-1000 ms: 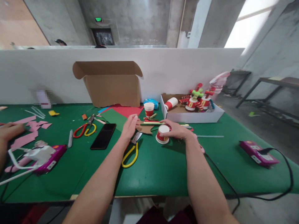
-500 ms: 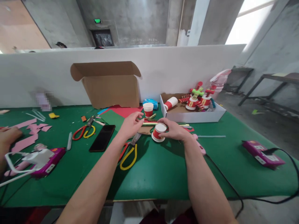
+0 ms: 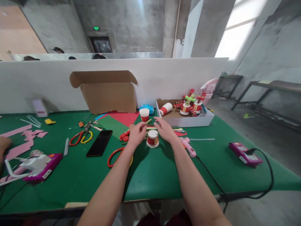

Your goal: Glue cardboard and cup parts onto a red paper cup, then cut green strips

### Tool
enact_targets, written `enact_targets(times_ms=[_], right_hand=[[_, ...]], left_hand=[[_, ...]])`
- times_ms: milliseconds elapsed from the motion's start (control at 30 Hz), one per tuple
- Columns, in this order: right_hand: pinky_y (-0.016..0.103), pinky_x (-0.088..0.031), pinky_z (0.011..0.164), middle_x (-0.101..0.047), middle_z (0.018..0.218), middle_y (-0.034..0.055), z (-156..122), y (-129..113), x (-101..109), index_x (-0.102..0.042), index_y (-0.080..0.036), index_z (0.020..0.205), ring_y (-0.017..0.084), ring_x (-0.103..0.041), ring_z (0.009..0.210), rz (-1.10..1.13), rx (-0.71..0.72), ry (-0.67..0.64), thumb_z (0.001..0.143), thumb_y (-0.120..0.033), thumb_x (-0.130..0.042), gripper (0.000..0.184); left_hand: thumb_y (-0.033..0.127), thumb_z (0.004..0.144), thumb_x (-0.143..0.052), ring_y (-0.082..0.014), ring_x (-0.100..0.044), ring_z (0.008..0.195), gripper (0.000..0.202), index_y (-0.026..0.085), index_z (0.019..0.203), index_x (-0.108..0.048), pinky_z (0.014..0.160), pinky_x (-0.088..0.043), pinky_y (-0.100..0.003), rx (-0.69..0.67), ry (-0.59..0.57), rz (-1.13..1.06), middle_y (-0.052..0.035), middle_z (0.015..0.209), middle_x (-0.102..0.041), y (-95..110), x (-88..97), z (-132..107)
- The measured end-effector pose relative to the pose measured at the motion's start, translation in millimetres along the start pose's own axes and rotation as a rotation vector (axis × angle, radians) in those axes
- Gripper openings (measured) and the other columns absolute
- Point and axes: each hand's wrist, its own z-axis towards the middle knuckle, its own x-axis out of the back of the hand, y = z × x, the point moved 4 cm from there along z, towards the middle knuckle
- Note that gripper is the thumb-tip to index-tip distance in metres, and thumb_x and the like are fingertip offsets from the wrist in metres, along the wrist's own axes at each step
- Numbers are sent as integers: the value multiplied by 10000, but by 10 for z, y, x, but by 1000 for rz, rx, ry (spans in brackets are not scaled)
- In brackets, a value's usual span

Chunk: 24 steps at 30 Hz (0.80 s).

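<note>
An upside-down red-and-white paper cup [image 3: 153, 140] stands on the green table between my hands. My left hand [image 3: 138, 133] is at its left, fingers bent and loosely apart, with nothing visible in them. On the other side, my right hand [image 3: 165, 128] is held open above the table, its fingers apart and off the cup. Behind them stands another paper cup [image 3: 144, 115] beside dark striped spiral strips [image 3: 149, 121]. Red craft pieces [image 3: 125, 136] lie left of my left hand. Below them, red-and-yellow-handled scissors [image 3: 114, 158] are partly hidden by my left forearm.
A white box [image 3: 185, 121] holds cup figures [image 3: 185, 108] and a lying cup [image 3: 166, 108]. A pink glue gun [image 3: 188, 146] trails a cord. A black phone [image 3: 99, 143], second scissors [image 3: 81, 137] and coloured paper [image 3: 113, 125] lie left. Another person's hand [image 3: 4, 142] shows at far left.
My right hand has come off the upside-down cup and lifted slightly behind it. My left hand has drawn down beside the cup. The red pieces have come into sight, and the view has shifted.
</note>
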Motion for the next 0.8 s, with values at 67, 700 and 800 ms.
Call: enact_targets(times_ms=[67, 700, 800], right_hand=[[397, -474, 936, -683, 1133, 109, 24, 51, 81, -623, -193, 1158, 232, -636, 1017, 8, 2, 216, 921, -335, -433, 335], [363, -536, 751, -715, 967, 123, -236, 349, 64, -582, -167, 1046, 203, -674, 796, 308, -128, 687, 871, -387, -462, 306], [357, -536, 754, -716, 948, 116, -239, 343, 7, -586, -171, 1031, 202, -674, 806, 296, -123, 656, 867, -391, -465, 300]], left_hand=[[387, 863, -570, -264, -601, 1100, 426, 185, 1238, -576, 939, -496, -413, -77, -207, 58, -118, 1187, -646, 60, -69, -22], [215, 906, -516, -260, -527, 1165, 501, 232, 1400, -434, 996, -476, -438, -299, -390, 378, -128, 1258, -496, 188, -329, -360], [235, 907, -528, -269, -525, 1181, 507, 207, 1404, -434, 1000, -473, -442, -272, -384, 370, -142, 1269, -500, 191, -358, -363]])
